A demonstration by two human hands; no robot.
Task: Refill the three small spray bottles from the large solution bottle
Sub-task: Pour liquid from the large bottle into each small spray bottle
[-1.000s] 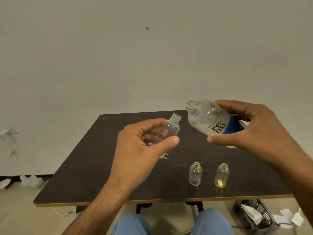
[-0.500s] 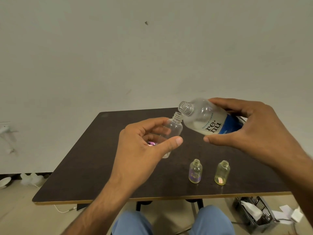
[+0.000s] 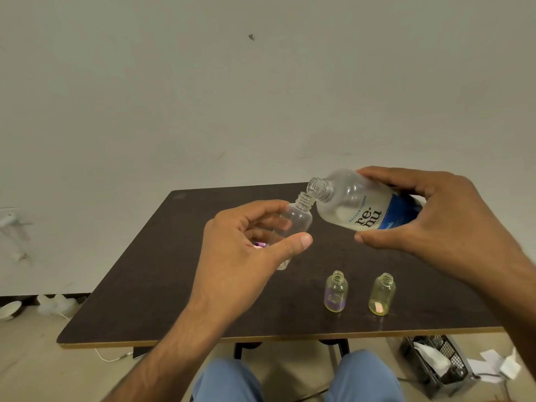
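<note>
My left hand [image 3: 246,250] grips a small clear spray bottle [image 3: 295,219], uncapped and tilted to the right above the table. My right hand [image 3: 435,224] holds the large solution bottle [image 3: 356,204], white with a blue label, lying nearly level with its open mouth touching the small bottle's neck. Two more small bottles stand upright and uncapped near the table's front edge: a purple-tinted bottle [image 3: 336,291] and, to its right, a yellow-tinted bottle [image 3: 382,294]. I cannot tell whether liquid is flowing.
The dark table [image 3: 145,285] has a pale front edge. A small purple item [image 3: 259,245] lies on the table behind my left hand. A black crate [image 3: 435,364] with papers sits on the floor at right. My knees show below the table.
The large bottle has moved left and tipped until its mouth meets the small bottle's neck. My left hand has raised the small bottle slightly toward it.
</note>
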